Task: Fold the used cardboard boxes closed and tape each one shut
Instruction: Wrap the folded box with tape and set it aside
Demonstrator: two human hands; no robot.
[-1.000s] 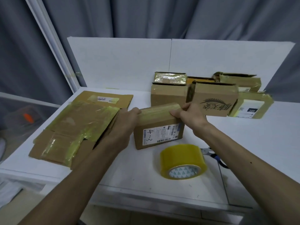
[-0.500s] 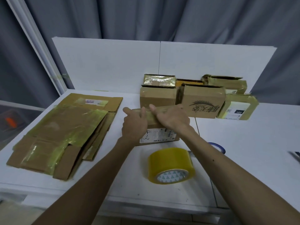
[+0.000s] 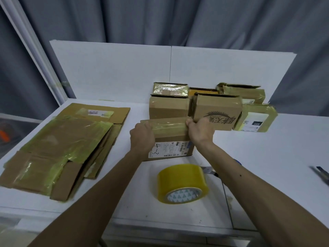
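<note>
A pile of flattened cardboard (image 3: 67, 145) lies at the left of the table (image 3: 276, 157). Just right of it, the left hand (image 3: 142, 138) wraps its curled fingers round the left end of the box (image 3: 170, 138), which stands mid-table with its labelled side facing the person. The right hand (image 3: 201, 131) clenches the top right corner, pinching the flap down. The box looks light and probably empty, stiff at the edges but with springy flaps and slick old tape on top. It is best held by the end corners, leaving the seam free. The roll of tape (image 3: 183, 184) sits just in front, well within reach. Other boxes (image 3: 217, 111) stand behind.
</note>
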